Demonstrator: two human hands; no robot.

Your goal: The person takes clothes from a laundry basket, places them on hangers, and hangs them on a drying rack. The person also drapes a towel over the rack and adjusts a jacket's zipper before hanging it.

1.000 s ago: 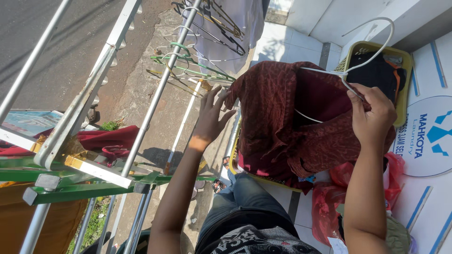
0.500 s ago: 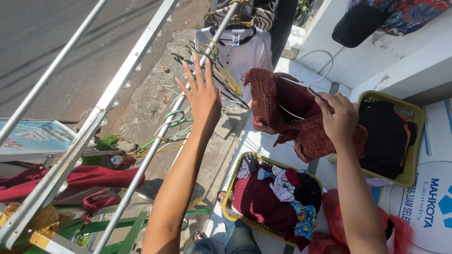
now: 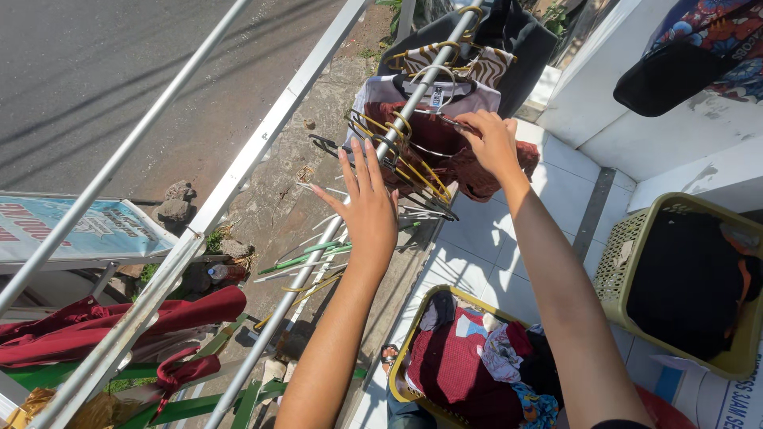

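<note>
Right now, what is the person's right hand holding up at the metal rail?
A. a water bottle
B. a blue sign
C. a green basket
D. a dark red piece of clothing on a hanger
D: the right hand grips a dark red garment on a wire hanger up against the metal rail, while the left hand is spread open beside the rail.

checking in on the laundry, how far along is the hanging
Several garments already hang on the metal rail. The right hand is placing a dark red garment there on a hanger; the left hand is open by the empty hangers. Two baskets remain full.
</note>
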